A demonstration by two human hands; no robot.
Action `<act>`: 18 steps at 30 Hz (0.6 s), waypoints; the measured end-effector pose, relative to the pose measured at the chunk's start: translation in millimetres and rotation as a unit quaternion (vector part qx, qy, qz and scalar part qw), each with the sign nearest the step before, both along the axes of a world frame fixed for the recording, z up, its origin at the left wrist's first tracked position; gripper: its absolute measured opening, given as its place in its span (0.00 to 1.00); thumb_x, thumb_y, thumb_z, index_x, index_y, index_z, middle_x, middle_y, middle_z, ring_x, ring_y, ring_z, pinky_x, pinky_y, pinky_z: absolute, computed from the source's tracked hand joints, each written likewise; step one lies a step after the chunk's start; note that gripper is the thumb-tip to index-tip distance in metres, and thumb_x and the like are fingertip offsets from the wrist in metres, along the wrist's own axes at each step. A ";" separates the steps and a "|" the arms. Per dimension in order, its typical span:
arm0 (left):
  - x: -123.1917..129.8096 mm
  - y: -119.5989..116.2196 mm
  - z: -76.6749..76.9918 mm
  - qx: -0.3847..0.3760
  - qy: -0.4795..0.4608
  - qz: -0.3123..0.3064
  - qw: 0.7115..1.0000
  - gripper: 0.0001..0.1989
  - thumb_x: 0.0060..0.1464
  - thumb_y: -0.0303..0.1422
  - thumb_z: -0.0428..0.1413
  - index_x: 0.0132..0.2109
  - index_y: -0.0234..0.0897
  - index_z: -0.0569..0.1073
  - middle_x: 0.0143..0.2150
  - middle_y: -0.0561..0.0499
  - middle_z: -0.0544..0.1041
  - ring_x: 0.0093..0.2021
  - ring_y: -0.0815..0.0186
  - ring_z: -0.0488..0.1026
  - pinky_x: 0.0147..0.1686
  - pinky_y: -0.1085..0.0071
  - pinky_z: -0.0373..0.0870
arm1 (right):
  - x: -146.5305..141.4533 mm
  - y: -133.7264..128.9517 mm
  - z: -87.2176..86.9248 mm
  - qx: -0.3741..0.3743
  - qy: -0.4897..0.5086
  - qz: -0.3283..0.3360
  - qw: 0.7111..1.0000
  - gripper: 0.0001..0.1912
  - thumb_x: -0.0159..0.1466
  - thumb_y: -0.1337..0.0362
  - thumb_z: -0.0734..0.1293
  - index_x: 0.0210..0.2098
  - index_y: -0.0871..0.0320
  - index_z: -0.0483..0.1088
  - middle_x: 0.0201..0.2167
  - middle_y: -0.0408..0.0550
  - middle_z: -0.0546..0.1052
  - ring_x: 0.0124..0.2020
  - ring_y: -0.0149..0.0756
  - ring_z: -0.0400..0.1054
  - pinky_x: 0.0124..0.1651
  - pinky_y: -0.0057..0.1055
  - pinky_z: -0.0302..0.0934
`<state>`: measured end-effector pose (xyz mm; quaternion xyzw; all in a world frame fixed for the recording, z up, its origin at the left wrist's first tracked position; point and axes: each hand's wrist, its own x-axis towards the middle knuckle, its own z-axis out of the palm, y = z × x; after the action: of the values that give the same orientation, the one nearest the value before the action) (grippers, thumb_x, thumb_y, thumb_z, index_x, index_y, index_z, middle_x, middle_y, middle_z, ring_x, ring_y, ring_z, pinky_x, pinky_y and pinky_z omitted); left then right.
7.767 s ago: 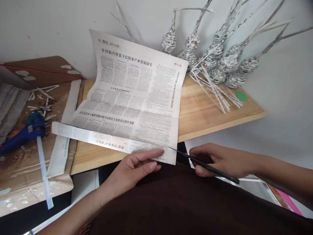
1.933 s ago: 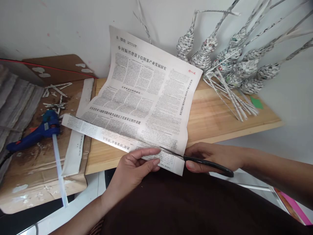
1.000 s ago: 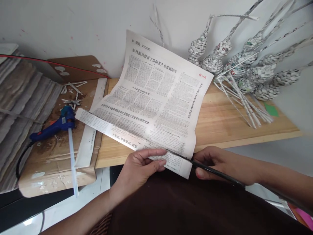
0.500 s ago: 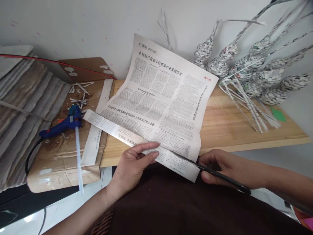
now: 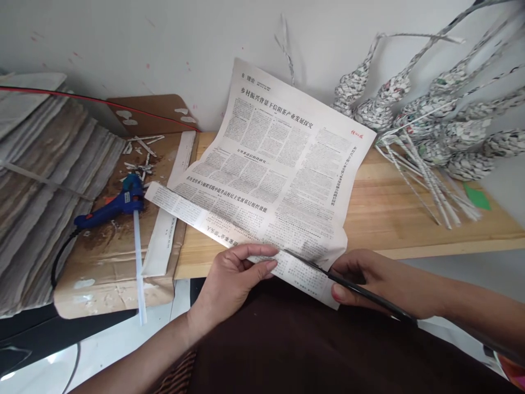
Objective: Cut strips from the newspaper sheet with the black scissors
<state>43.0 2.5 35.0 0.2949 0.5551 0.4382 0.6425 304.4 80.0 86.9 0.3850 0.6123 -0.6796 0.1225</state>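
Note:
A large newspaper sheet [image 5: 283, 148] slopes up from the bench's front edge toward the wall. Along its near edge a narrow strip [image 5: 311, 282] is folded over. My left hand [image 5: 235, 279] pinches this folded edge between thumb and fingers, near its middle. To the right, my right hand [image 5: 365, 282] grips a long, thin, dark knife [image 5: 353, 287]. Its blade lies in the fold, and the tip points left, close to my left fingertips. Part of the knife's handle is hidden by my right fingers.
A blue glue gun [image 5: 118, 205] with a clear stick rests on cardboard [image 5: 110, 273], beside a folded paper strip [image 5: 158, 246]. Stacked newspapers [image 5: 49, 202] stand far left. Woven paper shapes [image 5: 447, 128] and rolled paper sticks [image 5: 430, 186] occupy the right of the wooden bench [image 5: 381, 202].
The knife and my right hand have moved a little left along the fold, toward my left hand. The whole view has shifted slightly. My left hand keeps its pinch on the newspaper.

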 end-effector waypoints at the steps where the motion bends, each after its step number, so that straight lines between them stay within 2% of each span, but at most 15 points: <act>1: 0.0 0.1 -0.3 0.000 0.002 0.000 1.000 0.12 0.46 0.36 0.70 0.40 0.42 0.83 0.35 0.55 0.83 0.33 0.73 0.77 0.39 0.77 0.78 | 0.2 -0.1 -0.6 -0.001 0.000 -0.004 1.000 0.21 0.63 0.46 0.70 0.30 0.58 0.66 0.24 0.38 0.61 0.25 0.28 0.52 0.27 0.27 0.46; 9: 0.0 -0.2 -1.7 0.002 0.017 -0.004 1.000 0.12 0.48 0.36 0.70 0.41 0.41 0.83 0.35 0.54 0.83 0.33 0.72 0.77 0.38 0.77 0.77 | -2.3 -2.7 -0.8 -0.025 -0.006 -0.030 0.999 0.21 0.61 0.48 0.72 0.28 0.58 0.66 0.24 0.38 0.60 0.25 0.28 0.51 0.26 0.26 0.46; 14: -1.7 -0.9 -1.2 0.010 0.023 -0.012 1.000 0.11 0.48 0.36 0.69 0.40 0.42 0.83 0.36 0.54 0.83 0.32 0.73 0.77 0.36 0.79 0.76 | -1.4 -6.5 3.1 0.022 -0.039 -0.030 0.999 0.21 0.59 0.44 0.72 0.33 0.57 0.72 0.26 0.40 0.68 0.27 0.31 0.58 0.28 0.26 0.53; 18: -1.9 0.0 -0.8 0.011 0.012 -0.012 1.000 0.11 0.48 0.36 0.69 0.41 0.43 0.83 0.37 0.55 0.83 0.33 0.74 0.77 0.38 0.78 0.77 | 3.0 -9.0 11.8 0.013 -0.067 -0.031 0.997 0.23 0.57 0.42 0.73 0.35 0.57 0.72 0.28 0.42 0.69 0.29 0.33 0.61 0.28 0.27 0.56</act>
<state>41.1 2.5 34.2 0.3138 0.5544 0.4326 0.6381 307.4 71.0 98.7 0.4499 0.5994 -0.6478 0.1366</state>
